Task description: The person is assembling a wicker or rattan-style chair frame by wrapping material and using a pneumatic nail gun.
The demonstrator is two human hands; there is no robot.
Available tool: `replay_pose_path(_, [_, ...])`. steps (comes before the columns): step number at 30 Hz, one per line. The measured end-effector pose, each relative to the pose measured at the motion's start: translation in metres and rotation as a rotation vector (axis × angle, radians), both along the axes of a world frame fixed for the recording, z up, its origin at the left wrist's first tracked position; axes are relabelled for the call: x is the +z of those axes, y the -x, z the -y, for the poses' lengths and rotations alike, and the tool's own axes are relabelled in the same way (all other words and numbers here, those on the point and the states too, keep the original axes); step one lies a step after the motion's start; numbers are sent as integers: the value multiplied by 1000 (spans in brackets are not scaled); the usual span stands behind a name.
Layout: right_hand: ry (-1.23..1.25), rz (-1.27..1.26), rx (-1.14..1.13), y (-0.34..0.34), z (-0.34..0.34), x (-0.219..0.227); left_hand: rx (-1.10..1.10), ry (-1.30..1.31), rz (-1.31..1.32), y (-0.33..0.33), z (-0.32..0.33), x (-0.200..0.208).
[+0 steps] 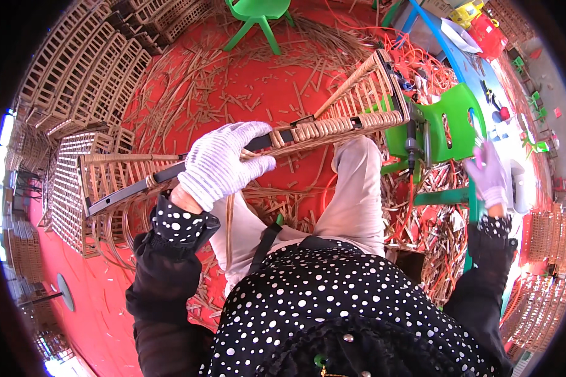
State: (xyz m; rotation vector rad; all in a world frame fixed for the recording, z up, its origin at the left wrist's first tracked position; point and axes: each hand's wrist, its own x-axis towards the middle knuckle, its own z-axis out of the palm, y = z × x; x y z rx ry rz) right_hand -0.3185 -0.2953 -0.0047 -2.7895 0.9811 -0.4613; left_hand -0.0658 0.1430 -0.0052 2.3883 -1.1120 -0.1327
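Grips the woven frame (324,132) by its dark bar (137,186) with the left hand (223,164), leaving wide room to the open-fingered right hand (488,173) near the table edge (441,36).

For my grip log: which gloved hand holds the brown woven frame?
The white-gloved left hand, closed over the brown woven frame; the gloved right hand is open, apart from it.

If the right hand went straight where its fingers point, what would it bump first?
Probably the green chair back, whose edge looks just ahead of the right hand. Depth is unclear, so it might pass over that toward the blue tabletop.
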Motion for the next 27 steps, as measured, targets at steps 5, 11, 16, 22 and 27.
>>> replay_pose_path(5, [-242,-371,-756,155,80,-47,-74,103,88,2,17,-10])
replay_pose_path(11, [-105,-408,-761,243,119,-92,-18,56,15,-5,25,-5])
replay_pose_path(16, [310,-242,-522,162,98,-91,-53,-41,-107,-12,22,8])
replay_pose_path(22, [329,355,340,-23,-38,-42,-163,-96,123,-2,28,6])
replay_pose_path(27, [232,371,960,-120,-163,-18,-113,-245,20,3,33,-1])
